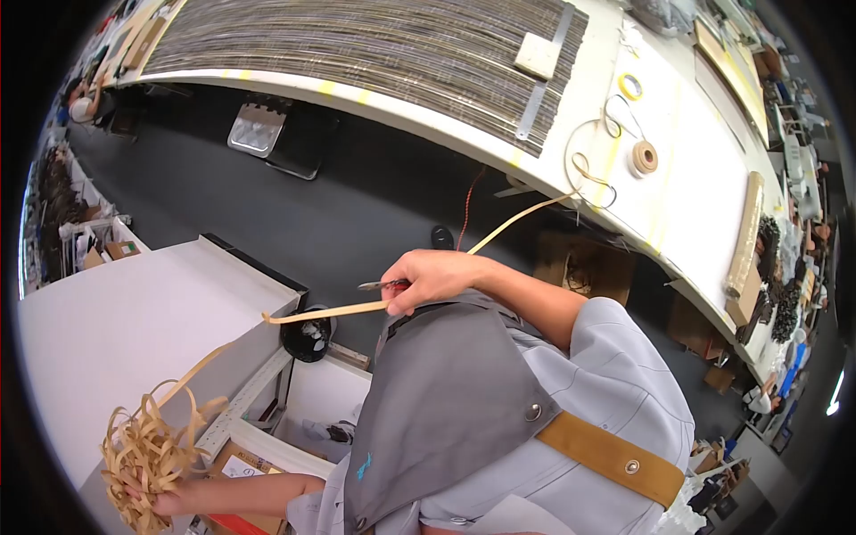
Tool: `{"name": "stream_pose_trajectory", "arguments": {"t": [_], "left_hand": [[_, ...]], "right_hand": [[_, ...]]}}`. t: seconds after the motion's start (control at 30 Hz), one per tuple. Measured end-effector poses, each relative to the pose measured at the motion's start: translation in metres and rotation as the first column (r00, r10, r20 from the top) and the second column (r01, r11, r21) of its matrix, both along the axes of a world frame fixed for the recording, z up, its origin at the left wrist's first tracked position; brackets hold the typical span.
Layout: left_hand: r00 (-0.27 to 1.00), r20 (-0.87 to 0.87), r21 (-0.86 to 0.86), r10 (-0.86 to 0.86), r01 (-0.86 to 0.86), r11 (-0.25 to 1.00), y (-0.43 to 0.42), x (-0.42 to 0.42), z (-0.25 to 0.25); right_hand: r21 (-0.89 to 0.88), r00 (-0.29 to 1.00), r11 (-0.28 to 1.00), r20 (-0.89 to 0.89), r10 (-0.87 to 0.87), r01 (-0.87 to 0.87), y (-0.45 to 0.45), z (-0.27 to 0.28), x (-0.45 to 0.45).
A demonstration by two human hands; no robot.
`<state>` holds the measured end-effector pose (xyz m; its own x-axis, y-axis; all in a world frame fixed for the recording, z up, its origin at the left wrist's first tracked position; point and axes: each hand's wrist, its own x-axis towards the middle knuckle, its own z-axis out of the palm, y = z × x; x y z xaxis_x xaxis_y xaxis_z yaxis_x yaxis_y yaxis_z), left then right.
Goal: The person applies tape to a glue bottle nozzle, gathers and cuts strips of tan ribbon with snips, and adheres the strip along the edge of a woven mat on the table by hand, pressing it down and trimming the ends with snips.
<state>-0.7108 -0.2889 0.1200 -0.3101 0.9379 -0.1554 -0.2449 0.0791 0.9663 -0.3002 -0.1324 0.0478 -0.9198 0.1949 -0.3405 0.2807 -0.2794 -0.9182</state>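
Observation:
My left hand (pixel 159 499), low at the left, is closed around a loose, curly bundle of tan strips (pixel 147 446). One strip runs up from the bundle over the white surface. My right hand (pixel 437 278), in front of the grey apron, grips a pale tan strip (pixel 334 312). The same fingers hold a small red-handled cutting tool (pixel 392 285) with a dark metal tip, mostly hidden. The strip stretches behind this hand toward the long table, and its front part bends near the white surface's edge. Whether it joins the bundle's strip I cannot tell.
The long white table (pixel 687 192) carries striped material (pixel 357 53), a metal ruler (pixel 539 94), a white block (pixel 537 56), a tape roll (pixel 630 86) and a tan spool (pixel 644 158). A white-topped surface (pixel 152 294) stands left, by a black round object (pixel 308 337). Other people work at the edges.

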Motion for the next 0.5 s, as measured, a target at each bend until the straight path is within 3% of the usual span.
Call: {"name": "stream_pose_trajectory", "arguments": {"t": [0.3, 0.5], "left_hand": [[0.998, -0.024, 0.057, 0.062, -0.061, 0.997, 0.059, -0.107, 0.013], [1.000, -0.007, 0.145, 0.027, -0.026, 0.989, 0.120, -0.221, 0.005]], "right_hand": [[-0.025, 0.980, 0.985, 0.101, -0.170, 0.173, 0.020, -0.030, -0.058], [0.077, 0.966, 0.981, 0.177, -0.190, 0.179, 0.028, -0.026, -0.153]]}}
